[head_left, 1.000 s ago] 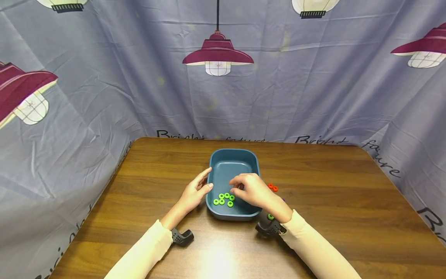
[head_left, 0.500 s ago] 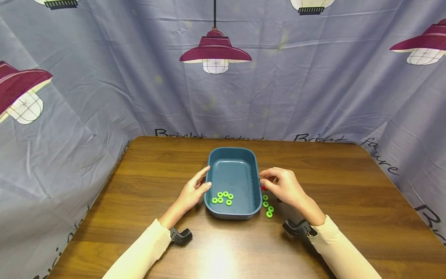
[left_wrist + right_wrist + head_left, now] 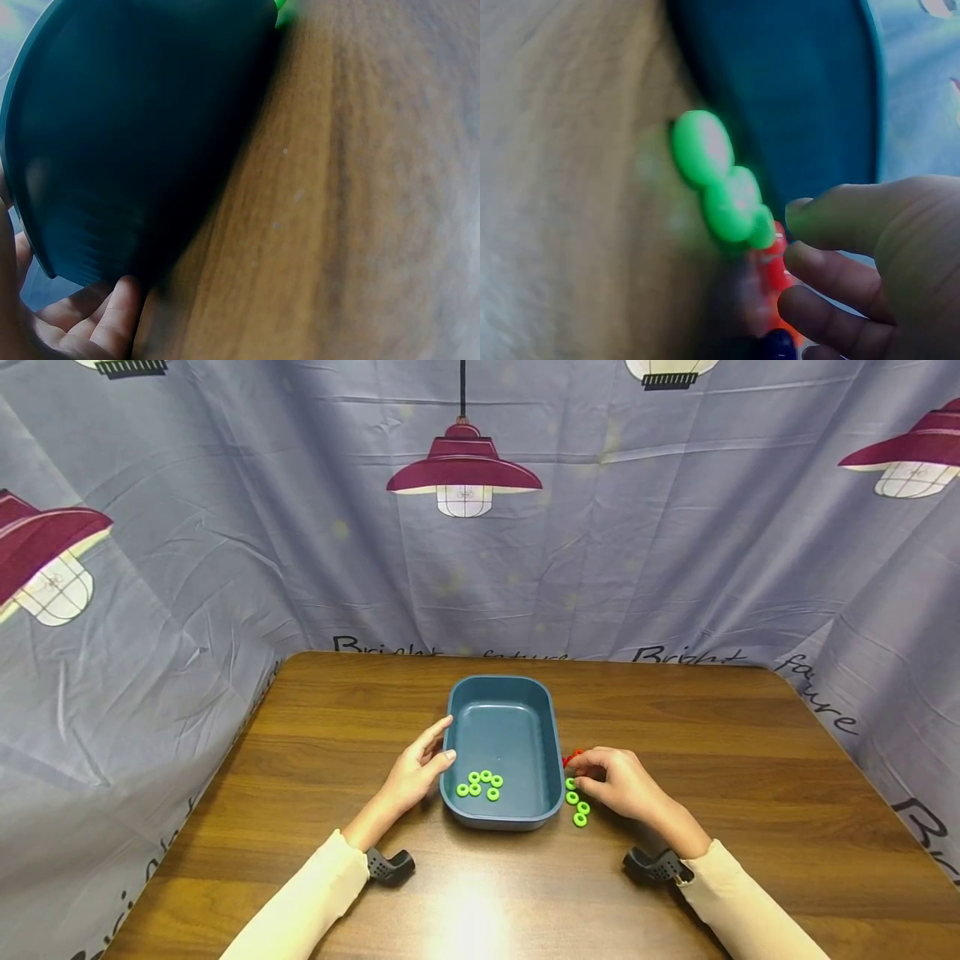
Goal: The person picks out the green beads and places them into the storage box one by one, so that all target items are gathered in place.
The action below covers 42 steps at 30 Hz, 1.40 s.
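Observation:
A blue rectangular bin [image 3: 542,693] stands on the table with several small green rings [image 3: 475,789] in its near half. At its left side my left hand [image 3: 408,777] rests with thumb and fingertips against the rim; the left wrist view shows fingers [image 3: 120,315] touching the outer wall. Just right of the bin, my right hand [image 3: 621,783] reaches down over loose rings, thumb and index finger apart. Several green rings [image 3: 572,797] lie in a line along the bin wall, with red rings [image 3: 568,759] beyond them. In the right wrist view a dark blue piece [image 3: 778,343] shows below the fingers.
The wooden table [image 3: 360,693] extends to both sides of the bin. Behind it hangs a grey-blue curtain [image 3: 337,543] printed with lamps. A dark wrist strap [image 3: 390,867] is on each forearm.
My right hand has moved from over the bin to the rings on its right, then slightly nearer to me, uncovering more red. The left hand has stayed at the rim.

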Each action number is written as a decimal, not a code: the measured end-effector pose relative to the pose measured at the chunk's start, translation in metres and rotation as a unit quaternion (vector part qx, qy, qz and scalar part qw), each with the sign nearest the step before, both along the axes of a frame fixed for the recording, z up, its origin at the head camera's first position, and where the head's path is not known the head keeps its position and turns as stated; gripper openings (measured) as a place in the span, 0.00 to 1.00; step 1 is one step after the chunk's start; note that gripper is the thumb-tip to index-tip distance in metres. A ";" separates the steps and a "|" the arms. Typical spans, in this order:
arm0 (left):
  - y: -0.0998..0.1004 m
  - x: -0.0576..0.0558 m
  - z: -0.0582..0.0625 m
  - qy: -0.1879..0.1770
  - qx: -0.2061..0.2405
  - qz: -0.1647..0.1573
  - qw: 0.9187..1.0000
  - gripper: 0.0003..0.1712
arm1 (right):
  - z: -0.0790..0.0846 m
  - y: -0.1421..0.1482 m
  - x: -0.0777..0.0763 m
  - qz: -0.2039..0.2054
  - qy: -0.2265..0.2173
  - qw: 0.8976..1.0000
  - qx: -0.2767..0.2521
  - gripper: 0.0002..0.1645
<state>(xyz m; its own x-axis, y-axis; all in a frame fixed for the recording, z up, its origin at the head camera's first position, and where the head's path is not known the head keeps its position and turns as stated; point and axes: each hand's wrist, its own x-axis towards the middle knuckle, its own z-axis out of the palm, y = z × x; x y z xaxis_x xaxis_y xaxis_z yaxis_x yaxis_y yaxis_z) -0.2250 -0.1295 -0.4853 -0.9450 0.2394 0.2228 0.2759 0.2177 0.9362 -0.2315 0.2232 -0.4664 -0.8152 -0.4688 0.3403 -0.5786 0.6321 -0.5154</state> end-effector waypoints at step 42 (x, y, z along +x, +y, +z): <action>0.001 0.000 0.002 -0.048 0.015 -0.001 0.999 0.35 | -0.011 -0.005 0.000 0.013 0.037 0.999 0.020 0.10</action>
